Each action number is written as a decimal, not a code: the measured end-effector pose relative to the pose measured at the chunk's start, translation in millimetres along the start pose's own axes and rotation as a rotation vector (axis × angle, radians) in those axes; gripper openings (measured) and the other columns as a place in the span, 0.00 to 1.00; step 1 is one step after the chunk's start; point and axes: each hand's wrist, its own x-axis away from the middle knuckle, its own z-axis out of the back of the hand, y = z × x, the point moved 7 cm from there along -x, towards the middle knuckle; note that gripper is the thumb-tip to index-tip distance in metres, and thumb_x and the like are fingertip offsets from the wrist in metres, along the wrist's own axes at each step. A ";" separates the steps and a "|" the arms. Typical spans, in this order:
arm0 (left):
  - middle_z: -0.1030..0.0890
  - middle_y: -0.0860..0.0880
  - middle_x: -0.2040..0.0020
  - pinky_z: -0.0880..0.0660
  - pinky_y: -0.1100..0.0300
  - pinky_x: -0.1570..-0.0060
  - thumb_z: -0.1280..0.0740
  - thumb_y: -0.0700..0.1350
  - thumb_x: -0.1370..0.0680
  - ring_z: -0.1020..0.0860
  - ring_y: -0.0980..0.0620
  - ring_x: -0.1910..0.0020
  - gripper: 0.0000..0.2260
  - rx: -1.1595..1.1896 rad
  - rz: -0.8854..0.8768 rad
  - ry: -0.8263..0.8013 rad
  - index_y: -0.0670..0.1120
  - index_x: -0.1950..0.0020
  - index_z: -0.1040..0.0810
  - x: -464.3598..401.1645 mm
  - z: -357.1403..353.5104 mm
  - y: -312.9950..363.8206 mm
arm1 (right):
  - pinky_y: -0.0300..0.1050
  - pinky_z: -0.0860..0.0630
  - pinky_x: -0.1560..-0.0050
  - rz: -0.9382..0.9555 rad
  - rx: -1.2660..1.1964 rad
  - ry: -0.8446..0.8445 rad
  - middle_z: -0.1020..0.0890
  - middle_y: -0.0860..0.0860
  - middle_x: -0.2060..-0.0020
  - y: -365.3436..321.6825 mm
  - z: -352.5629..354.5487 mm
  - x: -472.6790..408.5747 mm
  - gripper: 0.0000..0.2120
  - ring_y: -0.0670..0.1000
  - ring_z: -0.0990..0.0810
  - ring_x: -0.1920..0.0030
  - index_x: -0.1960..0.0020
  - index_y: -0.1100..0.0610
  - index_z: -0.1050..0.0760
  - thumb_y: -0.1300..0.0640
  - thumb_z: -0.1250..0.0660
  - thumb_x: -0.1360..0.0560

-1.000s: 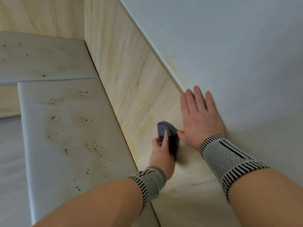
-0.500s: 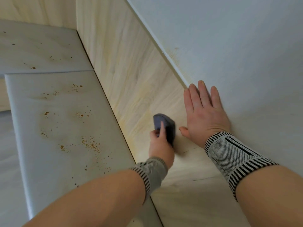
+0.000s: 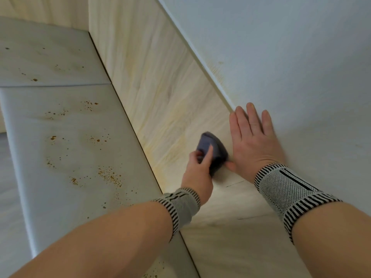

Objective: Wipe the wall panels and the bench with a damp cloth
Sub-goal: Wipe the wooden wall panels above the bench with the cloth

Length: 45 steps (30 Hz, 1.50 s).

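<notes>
My left hand (image 3: 197,173) grips a dark blue-grey cloth (image 3: 214,149) and presses it against the pale wood-grain wall panel (image 3: 160,87), low down near the bench. My right hand (image 3: 251,137) lies flat with straight fingers on the wall, across the panel's top edge, just right of the cloth. The panel shows yellowish streaks left of the cloth. The grey padded bench (image 3: 70,157) lies to the left and carries scattered brown spots.
A plain white wall (image 3: 291,57) rises above the panel's trim. A second bench cushion (image 3: 40,57) meets the first at a seam in the far corner. Both my wrists wear striped knit bands.
The cloth in my left hand has shifted slightly along the panel, up and then back toward my right thumb. My right hand has stayed planted on the wall.
</notes>
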 end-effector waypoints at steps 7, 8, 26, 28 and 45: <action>0.41 0.42 0.26 0.28 0.48 0.35 0.38 0.34 0.24 0.35 0.39 0.31 0.34 -0.074 -0.328 0.064 0.57 0.21 0.41 -8.0 16.1 22.7 | 0.62 0.62 0.26 -0.028 -0.065 0.030 0.45 0.62 0.23 -2.9 3.5 -0.6 0.46 0.64 0.53 0.23 0.23 0.66 0.53 0.41 0.36 0.27; 0.41 0.43 0.26 0.27 0.48 0.36 0.38 0.36 0.23 0.34 0.40 0.32 0.33 0.007 -0.260 0.080 0.56 0.21 0.41 -11.0 18.5 18.9 | 0.63 0.59 0.26 -0.040 -0.101 0.028 0.41 0.63 0.24 -4.0 3.7 -1.7 0.48 0.64 0.49 0.23 0.23 0.67 0.48 0.40 0.33 0.30; 0.46 0.44 0.24 0.32 0.52 0.31 0.39 0.39 0.19 0.37 0.43 0.28 0.32 0.089 -0.054 0.168 0.56 0.19 0.48 -40.1 19.2 -25.6 | 0.63 0.50 0.27 -0.004 -0.191 0.218 0.42 0.67 0.25 -44.7 0.9 -44.9 0.25 0.70 0.45 0.26 0.27 0.65 0.35 0.54 0.48 0.20; 0.44 0.43 0.25 0.31 0.56 0.33 0.39 0.36 0.20 0.32 0.42 0.32 0.32 0.199 0.113 0.120 0.54 0.19 0.47 -55.5 22.3 -43.9 | 0.64 0.47 0.27 -0.020 -0.197 0.261 0.40 0.67 0.26 -44.2 1.4 -43.8 0.23 0.70 0.42 0.27 0.28 0.66 0.34 0.57 0.54 0.18; 0.36 0.40 0.28 0.29 0.54 0.45 0.47 0.40 0.17 0.28 0.41 0.48 0.28 0.104 0.464 0.034 0.52 0.19 0.51 -108.6 74.3 -20.7 | 0.62 0.42 0.28 -0.014 -0.293 0.353 0.29 0.68 0.32 -12.9 24.7 -43.5 0.25 0.65 0.28 0.33 0.32 0.71 0.31 0.62 0.46 0.27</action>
